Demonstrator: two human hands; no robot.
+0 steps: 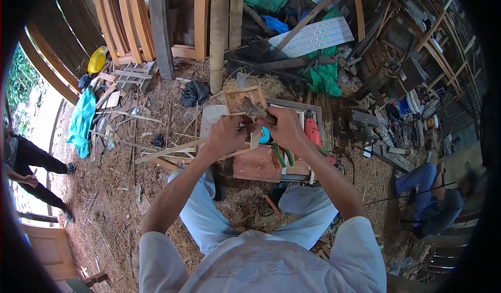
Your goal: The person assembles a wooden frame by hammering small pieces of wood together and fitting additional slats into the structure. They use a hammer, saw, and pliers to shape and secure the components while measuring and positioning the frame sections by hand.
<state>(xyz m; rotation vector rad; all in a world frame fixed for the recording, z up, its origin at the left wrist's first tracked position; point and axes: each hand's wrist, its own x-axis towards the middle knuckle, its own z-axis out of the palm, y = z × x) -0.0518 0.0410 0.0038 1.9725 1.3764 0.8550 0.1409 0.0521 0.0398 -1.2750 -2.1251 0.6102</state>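
My right hand (287,128) is closed around the handle of a hammer (252,108), its dark metal head pointing up and left. My left hand (227,135) is closed, fingertips pinched just below the hammer head, beside a pale wooden strip (255,137). Whether a nail sits in that pinch is too small to tell. Both hands are over a low work surface with a reddish-brown board (257,166). Green-handled pliers (282,156) lie on it near a blue-green roll (265,135), partly hidden. A shallow wooden box (237,101) stands just beyond the hands.
A red power tool (312,130) lies at the right edge of the work surface. Long wooden strips (169,151) stick out leftward. Shavings and scraps cover the ground. One person (35,170) stands at far left; another person (436,199) sits at far right.
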